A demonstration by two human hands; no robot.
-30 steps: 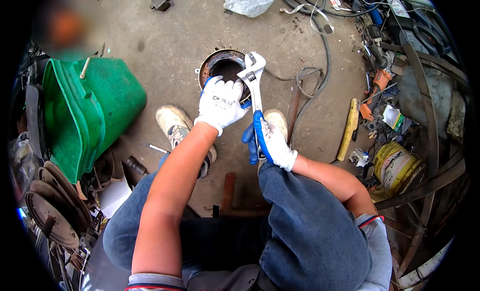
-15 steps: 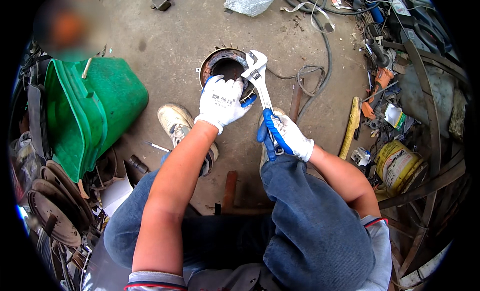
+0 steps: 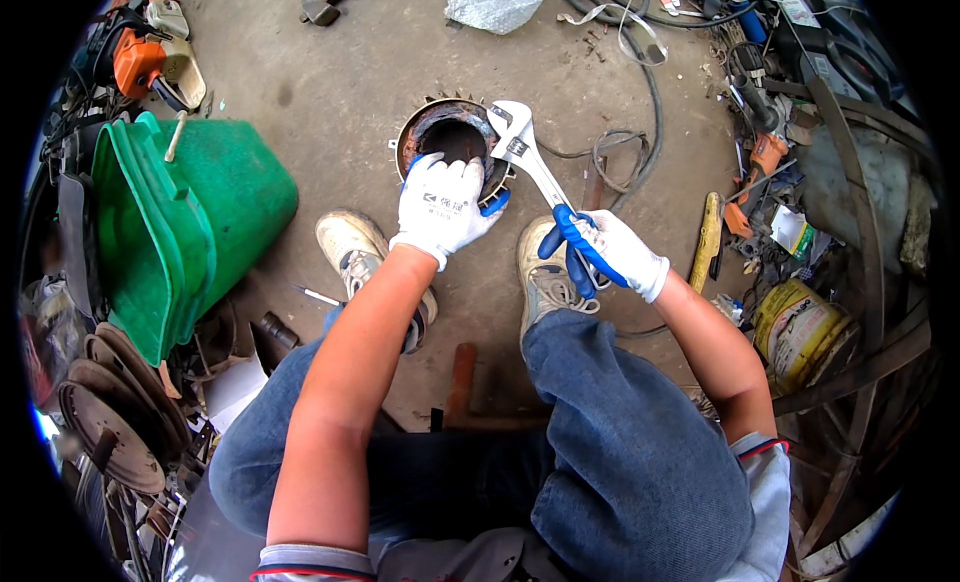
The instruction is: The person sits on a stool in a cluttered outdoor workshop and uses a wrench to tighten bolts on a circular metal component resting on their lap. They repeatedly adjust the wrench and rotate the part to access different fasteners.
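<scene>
A round, ring-shaped metal part (image 3: 450, 114) with a toothed outer edge, rust-brown inside and dark in its open middle, lies on the floor between and beyond my shoes. My left hand (image 3: 442, 204), in a white glove with blue edging, is closed over its near rim; the fingertips reach into the opening and the thumb presses at the right. In my right hand (image 3: 606, 250), also gloved, is a silver adjustable wrench (image 3: 536, 164), its handle wrapped by my fingers. The wrench head is raised beside the ring's right edge, its jaws pointing left.
A green plastic bin (image 3: 240, 187) lies tipped at the left, near stacked rusty discs (image 3: 110, 437) and an orange chainsaw (image 3: 135, 62). A hammer (image 3: 322, 7) is at the far side. Cables (image 3: 655, 132), a yellow bar (image 3: 706, 237) and a yellow bucket (image 3: 800, 327) are at the right.
My right hand has shifted right and slightly up, tilting the wrench so its handle slants further right. The wrench head stays near the ring. My left hand has barely moved.
</scene>
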